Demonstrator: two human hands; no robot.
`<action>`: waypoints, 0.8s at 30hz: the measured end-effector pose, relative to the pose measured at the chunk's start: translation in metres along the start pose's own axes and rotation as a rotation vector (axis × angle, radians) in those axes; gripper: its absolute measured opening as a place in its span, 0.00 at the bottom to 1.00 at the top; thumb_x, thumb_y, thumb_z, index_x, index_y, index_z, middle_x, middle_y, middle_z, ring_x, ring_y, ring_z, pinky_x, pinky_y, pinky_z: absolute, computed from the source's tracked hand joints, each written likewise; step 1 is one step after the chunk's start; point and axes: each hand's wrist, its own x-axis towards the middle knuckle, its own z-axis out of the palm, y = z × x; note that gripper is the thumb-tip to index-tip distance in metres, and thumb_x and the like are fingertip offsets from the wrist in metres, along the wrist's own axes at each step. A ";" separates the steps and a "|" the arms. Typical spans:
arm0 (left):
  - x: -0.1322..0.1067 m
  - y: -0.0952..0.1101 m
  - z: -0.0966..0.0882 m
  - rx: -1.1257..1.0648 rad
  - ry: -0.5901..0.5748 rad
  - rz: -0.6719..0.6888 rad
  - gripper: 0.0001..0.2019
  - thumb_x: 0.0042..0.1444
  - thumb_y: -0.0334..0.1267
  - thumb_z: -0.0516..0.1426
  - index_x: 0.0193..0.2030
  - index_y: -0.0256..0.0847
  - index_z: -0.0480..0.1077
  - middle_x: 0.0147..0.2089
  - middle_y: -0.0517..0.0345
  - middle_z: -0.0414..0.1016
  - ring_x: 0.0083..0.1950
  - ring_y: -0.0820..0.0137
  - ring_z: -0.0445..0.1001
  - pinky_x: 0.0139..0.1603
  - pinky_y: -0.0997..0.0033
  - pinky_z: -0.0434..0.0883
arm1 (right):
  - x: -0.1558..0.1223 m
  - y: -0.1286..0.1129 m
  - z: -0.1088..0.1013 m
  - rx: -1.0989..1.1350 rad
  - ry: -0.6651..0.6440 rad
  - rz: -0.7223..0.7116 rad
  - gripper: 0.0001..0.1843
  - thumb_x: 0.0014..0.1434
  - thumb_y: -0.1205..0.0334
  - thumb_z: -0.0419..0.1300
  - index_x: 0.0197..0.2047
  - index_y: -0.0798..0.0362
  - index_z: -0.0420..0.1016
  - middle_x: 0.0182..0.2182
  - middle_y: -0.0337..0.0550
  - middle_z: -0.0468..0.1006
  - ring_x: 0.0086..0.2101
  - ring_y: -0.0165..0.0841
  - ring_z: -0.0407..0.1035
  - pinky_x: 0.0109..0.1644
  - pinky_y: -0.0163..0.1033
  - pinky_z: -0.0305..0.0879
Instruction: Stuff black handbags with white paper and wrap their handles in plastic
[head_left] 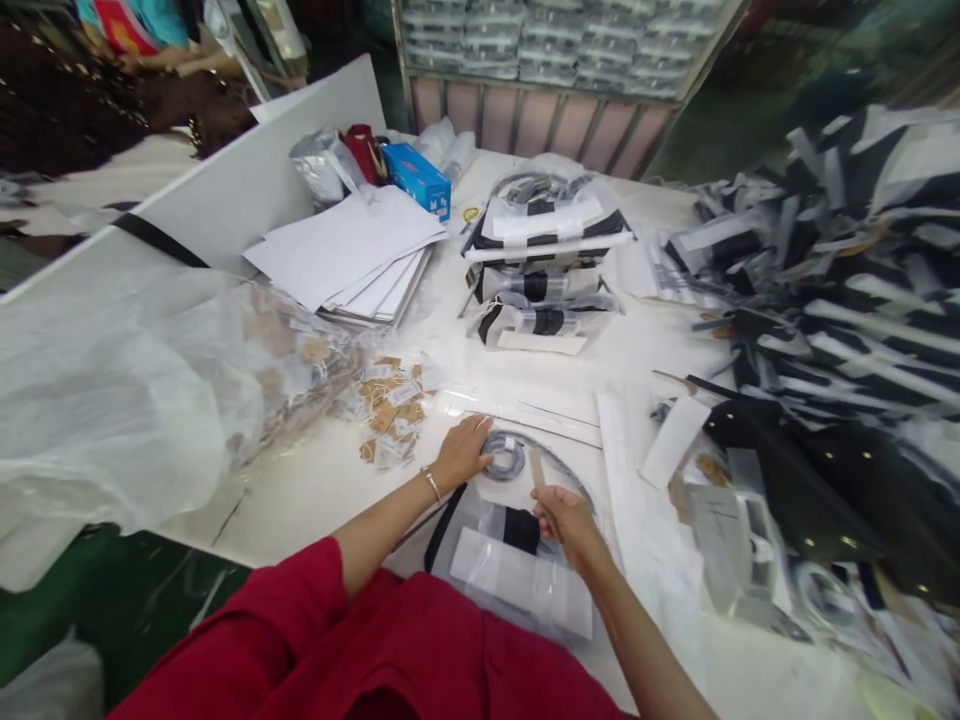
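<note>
My left hand [463,452], a thin bracelet at its wrist, lies with its fingers stretched out beside a grey coiled cord [504,456]. Fingers and thumb are a little apart at the coil's left edge. My right hand [568,522] is closed on a narrow tan strip [537,468] that points up from the fingers; its material is unclear. Beneath both hands lies a dark bag in clear plastic wrapping [442,540], close to my body. A white card [517,578] lies across it, and a black band [521,530] shows above the card.
Brown string tags [391,410] lie left of my hands, beside a large plastic sack [150,380]. White sheets [352,240] and a blue box [417,180] stand behind. Wrapped bags [544,290] are stacked ahead. Dark bags [862,330] pile up at right. Another person [142,30] sits far left.
</note>
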 end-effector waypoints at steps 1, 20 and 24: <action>0.006 0.001 0.004 0.025 -0.046 -0.015 0.31 0.54 0.36 0.62 0.63 0.36 0.60 0.63 0.40 0.65 0.63 0.51 0.64 0.61 0.52 0.67 | 0.003 -0.002 0.010 -0.014 -0.004 0.019 0.21 0.44 0.44 0.68 0.28 0.54 0.72 0.17 0.34 0.70 0.15 0.24 0.59 0.17 0.30 0.54; 0.018 0.020 -0.001 0.168 -0.129 -0.085 0.10 0.59 0.34 0.55 0.48 0.42 0.66 0.50 0.49 0.68 0.52 0.60 0.68 0.48 0.63 0.70 | 0.021 -0.010 0.054 -0.122 0.154 0.109 0.09 0.56 0.57 0.59 0.27 0.51 0.69 0.21 0.41 0.77 0.17 0.27 0.66 0.17 0.30 0.60; 0.015 0.024 0.001 0.148 -0.143 -0.103 0.12 0.60 0.33 0.54 0.51 0.43 0.64 0.51 0.51 0.67 0.49 0.62 0.70 0.39 0.68 0.71 | 0.014 -0.012 0.049 -0.139 0.131 0.149 0.12 0.58 0.58 0.57 0.24 0.50 0.66 0.20 0.42 0.77 0.17 0.29 0.67 0.19 0.33 0.62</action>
